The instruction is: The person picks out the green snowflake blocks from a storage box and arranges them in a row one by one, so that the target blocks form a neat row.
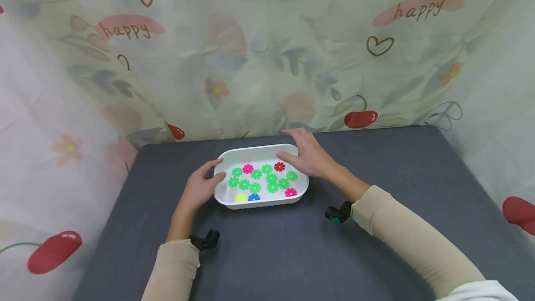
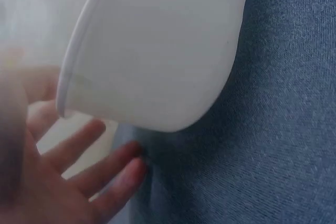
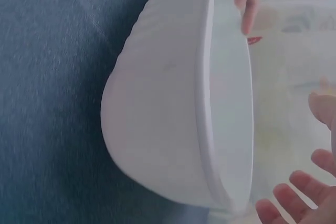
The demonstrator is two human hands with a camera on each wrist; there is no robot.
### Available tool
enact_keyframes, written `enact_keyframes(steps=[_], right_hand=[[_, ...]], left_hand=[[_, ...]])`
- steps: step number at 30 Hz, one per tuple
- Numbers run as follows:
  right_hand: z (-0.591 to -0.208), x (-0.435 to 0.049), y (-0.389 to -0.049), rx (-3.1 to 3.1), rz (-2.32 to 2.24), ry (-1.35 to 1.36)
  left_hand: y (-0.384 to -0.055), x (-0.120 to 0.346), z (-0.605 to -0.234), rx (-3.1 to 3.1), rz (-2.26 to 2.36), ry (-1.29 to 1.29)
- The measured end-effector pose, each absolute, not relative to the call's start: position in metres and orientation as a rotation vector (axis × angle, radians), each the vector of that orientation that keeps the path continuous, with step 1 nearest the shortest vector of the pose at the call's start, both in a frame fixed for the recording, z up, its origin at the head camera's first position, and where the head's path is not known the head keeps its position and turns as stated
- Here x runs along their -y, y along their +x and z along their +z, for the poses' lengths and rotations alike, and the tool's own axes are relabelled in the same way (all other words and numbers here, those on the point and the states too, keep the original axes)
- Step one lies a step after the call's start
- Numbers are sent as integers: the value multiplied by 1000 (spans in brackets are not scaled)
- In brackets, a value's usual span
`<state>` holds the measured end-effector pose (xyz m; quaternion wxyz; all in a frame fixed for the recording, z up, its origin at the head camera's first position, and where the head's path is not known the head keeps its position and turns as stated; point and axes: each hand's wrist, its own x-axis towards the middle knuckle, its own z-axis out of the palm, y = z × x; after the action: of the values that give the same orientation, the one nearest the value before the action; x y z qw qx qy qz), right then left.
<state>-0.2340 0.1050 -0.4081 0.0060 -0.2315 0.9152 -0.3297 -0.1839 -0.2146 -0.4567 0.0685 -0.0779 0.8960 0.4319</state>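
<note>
From where I stand, a white plastic tray (image 1: pixel 261 205) with rounded corners sits on the dark grey-blue tabletop (image 1: pixel 267 254), toward its far edge. Its long axis runs left to right across the person's front, roughly in line with that edge, and its open side faces up.

On its floor lie notched discs (image 1: pixel 272 187), most of them green, with two pink ones, a red one by the far side, and a yellow and a blue near the wall closest to the person.

The left hand (image 1: pixel 198 188) is at the tray's left end, fingers loose and parted, thumb and forefinger reaching to the rim; whether they press it I can't tell. The right hand (image 1: pixel 310 154) is spread by the far right corner, thumb out over the tray, grasping nothing.

Both arms wear beige sleeves (image 1: pixel 414 233), with a black device (image 1: pixel 205 240) at each wrist. Behind hangs a pale curtain (image 1: pixel 259 73) printed with cherries, hearts and "happy".
</note>
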Motion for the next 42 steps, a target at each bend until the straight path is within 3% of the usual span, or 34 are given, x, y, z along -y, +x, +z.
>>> enact_keyframes(steps=[13, 42], right_hand=[[-420, -83, -230, -2618, -1226, -747], [-446, -4, -247, -2420, -1186, -742]], left_hand=[[-184, 236, -480, -2231, 1864, -253], [-189, 257, -489, -1921, 1966, -81]])
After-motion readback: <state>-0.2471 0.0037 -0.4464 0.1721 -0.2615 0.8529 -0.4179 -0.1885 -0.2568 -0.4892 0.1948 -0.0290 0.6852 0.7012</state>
